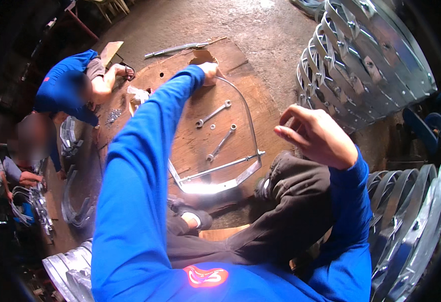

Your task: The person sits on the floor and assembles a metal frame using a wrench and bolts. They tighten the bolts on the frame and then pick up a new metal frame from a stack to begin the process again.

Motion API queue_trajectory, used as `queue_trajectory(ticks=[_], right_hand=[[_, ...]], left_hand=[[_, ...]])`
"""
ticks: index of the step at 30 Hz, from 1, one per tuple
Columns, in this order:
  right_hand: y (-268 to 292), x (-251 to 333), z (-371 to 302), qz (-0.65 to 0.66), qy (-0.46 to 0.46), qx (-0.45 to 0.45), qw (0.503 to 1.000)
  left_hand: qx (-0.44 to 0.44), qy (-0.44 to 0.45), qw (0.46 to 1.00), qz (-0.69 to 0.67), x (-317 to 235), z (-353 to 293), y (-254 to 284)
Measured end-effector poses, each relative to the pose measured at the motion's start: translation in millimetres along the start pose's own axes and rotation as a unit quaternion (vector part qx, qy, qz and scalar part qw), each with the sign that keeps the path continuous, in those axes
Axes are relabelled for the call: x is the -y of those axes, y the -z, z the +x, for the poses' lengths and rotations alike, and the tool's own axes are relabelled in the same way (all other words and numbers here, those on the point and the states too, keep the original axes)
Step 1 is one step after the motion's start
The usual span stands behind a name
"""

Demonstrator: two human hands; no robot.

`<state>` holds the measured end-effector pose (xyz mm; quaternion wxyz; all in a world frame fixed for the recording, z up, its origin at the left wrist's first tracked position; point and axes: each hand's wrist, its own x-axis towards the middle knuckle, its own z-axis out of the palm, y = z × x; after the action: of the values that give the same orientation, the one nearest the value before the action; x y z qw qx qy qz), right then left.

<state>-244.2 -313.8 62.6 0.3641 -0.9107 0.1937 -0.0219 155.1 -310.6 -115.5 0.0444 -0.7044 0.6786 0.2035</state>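
Observation:
My left hand (209, 74) reaches to the far side of the wooden board, at a torn brown cardboard container (200, 58). Its fingers are mostly hidden there, so what they hold does not show. My right hand (317, 135) is raised above my right knee, fingers loosely bent, thumb apart, nothing visible in it. Between my arms lies a bent metal strap frame (253, 132) with a threaded rod (215, 167) across its near end. Inside the frame are two wrenches, one farther (213, 114) and one nearer (221, 143), with a nut (213, 127) between them.
Nested galvanized straps are stacked at the far right (361, 65) and near right (406, 216). A long metal rod (180, 49) lies at the board's far edge. Small hardware (113, 116) lies at its left. Two people in blue crouch left, near curved metal straps (74, 201).

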Motion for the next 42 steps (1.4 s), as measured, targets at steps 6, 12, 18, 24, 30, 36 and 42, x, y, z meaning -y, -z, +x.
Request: queue_trajectory(ticks=[6,12,18,24,30,36,42], right_hand=[[5.9,-16.0,8.0,0.007,-0.049,0.024,0.999],[7.0,-31.4,16.5,0.034,-0.062,-0.014,0.997],[8.6,-28.6,17.5,-0.005,-0.048,0.017,0.999],[12.5,-43.6,6.6,0.035,-0.031,0.021,0.999],[34.7,-56.9,-16.7,0.114,-0.007,-0.07,0.991],[15.4,-129.6,-26.5,0.246,-0.011,-0.275,0.93],[-183.1,-221.5,21.1,0.116,-0.06,-0.146,0.981]], left_hand=[[-0.08,0.124,0.989,0.021,5.0,103.1,-64.9],[-0.266,0.163,0.95,-0.004,-27.8,88.7,-142.4],[-0.259,0.114,0.954,-0.101,-174.0,-96.1,-367.5],[-0.069,0.169,0.981,-0.06,-215.7,-165.8,-429.2],[-0.039,0.096,0.995,-0.005,-168.9,-135.1,-351.3],[-0.065,0.115,0.985,0.108,-58.1,-156.1,-29.7],[-0.234,0.107,0.963,-0.081,3.9,-218.1,25.8]])
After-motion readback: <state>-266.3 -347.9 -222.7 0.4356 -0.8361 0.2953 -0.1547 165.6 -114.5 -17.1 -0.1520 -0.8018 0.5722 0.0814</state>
